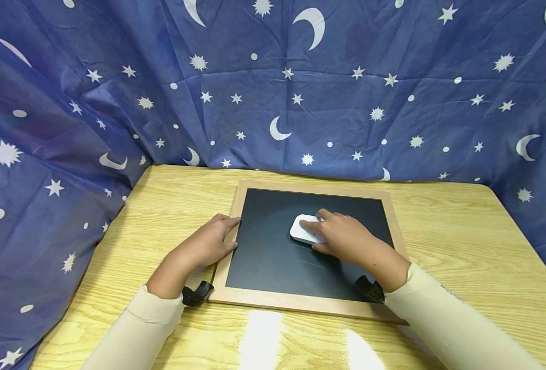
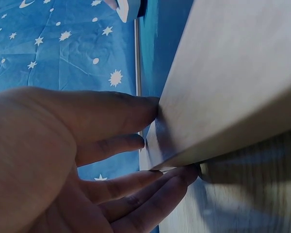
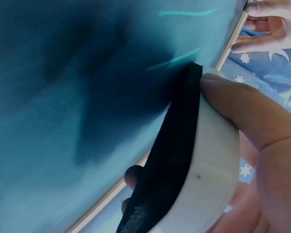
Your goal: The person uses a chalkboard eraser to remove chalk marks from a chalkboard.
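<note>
A black chalkboard [image 1: 273,267] with a light wooden frame lies flat on the table. My right hand [image 1: 346,236] grips a white eraser [image 1: 303,229] against the board's middle, its index finger stretched along the top. In the right wrist view the eraser [image 3: 208,160] shows a black underside, with the thumb on its near side and fingertips beyond. Two thin chalk lines [image 3: 186,13] mark the board close by. At the left edge my left hand [image 1: 210,240] holds the wooden frame [image 2: 223,87], thumb on its face and other fingers along its outer side.
The yellow wood-grain table [image 1: 457,246] extends around the board. A blue cloth [image 1: 346,103] with white moons and stars hangs behind and at the sides. Black wrist mounts [image 1: 197,294] sit at both wrists. Bright light patches [image 1: 261,339] fall near the front.
</note>
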A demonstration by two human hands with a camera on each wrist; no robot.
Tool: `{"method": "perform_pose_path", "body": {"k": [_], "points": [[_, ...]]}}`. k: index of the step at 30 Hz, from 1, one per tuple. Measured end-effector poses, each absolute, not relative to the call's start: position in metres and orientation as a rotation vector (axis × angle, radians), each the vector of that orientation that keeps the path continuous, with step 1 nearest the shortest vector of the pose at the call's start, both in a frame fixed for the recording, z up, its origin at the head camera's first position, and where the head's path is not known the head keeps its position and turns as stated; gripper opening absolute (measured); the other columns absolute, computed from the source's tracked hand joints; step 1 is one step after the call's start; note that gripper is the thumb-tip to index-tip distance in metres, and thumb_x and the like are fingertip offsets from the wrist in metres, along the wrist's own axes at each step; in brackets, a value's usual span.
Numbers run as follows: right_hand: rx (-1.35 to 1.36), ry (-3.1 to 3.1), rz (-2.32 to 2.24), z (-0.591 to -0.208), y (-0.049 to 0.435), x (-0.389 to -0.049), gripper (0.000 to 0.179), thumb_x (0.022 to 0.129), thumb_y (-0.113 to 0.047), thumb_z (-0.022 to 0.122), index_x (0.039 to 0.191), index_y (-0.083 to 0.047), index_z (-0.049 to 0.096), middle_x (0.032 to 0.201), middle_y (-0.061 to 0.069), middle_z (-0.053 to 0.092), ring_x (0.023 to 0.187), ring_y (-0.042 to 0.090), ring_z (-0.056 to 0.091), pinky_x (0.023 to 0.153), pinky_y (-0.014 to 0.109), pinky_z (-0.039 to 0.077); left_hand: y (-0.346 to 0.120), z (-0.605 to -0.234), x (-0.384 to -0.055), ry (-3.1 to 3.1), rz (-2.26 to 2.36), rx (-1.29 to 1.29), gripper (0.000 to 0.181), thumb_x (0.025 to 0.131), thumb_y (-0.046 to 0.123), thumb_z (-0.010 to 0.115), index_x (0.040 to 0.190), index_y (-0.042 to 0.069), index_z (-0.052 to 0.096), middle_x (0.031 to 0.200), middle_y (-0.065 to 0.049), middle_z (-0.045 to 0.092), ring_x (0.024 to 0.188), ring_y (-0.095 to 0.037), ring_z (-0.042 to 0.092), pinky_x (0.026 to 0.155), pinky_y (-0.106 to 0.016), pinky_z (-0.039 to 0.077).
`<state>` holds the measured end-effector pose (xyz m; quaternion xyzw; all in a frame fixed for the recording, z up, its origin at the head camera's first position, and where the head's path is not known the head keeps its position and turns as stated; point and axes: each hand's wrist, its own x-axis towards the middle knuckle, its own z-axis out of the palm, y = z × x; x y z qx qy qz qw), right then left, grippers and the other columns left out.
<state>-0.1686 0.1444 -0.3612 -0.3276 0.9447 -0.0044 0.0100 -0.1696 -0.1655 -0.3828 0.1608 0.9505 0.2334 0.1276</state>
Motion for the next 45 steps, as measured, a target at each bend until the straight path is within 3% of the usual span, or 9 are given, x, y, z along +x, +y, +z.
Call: {"method": "perform_pose_path", "body": {"k": [10, 17, 26, 45], "points": [[-0.978, 2.909, -0.050, -0.354, 0.162, -0.164, 0.052, 0.086, -0.023, 0.079, 0.136, -0.021, 0.065, 0.117, 0.017, 0.064, 0.085, 0.026, 0.066, 0.073, 0.042, 0.057, -0.166, -0.383, -0.169, 2.776, 0.665, 0.463, 0.059, 0.094, 0.013, 0.068, 0.148, -0.001, 0.046, 0.142, -0.026, 0.048, 0.126, -0.037, 0.055, 0.100, -0.047, 0.051], [-0.911, 2.923, -0.084, -0.354, 0.195, -0.150, 0.054, 0.085, -0.022, 0.080, 0.137, -0.020, 0.064, 0.122, 0.021, 0.063, 0.092, 0.032, 0.068, 0.075, 0.046, 0.058, -0.168, -0.383, -0.169, 2.773, 0.670, 0.467, 0.059, 0.094, 0.013, 0.068, 0.147, -0.002, 0.046, 0.142, -0.026, 0.049, 0.127, -0.037, 0.055, 0.100, -0.047, 0.051], [-0.865, 2.948, -0.130, -0.358, 0.226, -0.135, 0.056, 0.083, -0.022, 0.082, 0.136, -0.019, 0.065, 0.122, 0.021, 0.063, 0.087, 0.031, 0.067, 0.072, 0.045, 0.058, -0.168, -0.384, -0.169, 2.775, 0.667, 0.465, 0.059, 0.094, 0.013, 0.068, 0.148, -0.001, 0.046, 0.142, -0.026, 0.049, 0.126, -0.037, 0.055, 0.100, -0.047, 0.051], [-0.966, 2.941, -0.088, -0.356, 0.216, -0.143, 0.055, 0.082, -0.019, 0.083, 0.135, -0.017, 0.066, 0.121, 0.022, 0.063, 0.084, 0.030, 0.068, 0.070, 0.046, 0.057, -0.169, -0.384, -0.170, 2.774, 0.655, 0.474, 0.059, 0.095, 0.013, 0.067, 0.148, 0.000, 0.046, 0.143, -0.025, 0.048, 0.129, -0.037, 0.053, 0.104, -0.048, 0.048]]}}
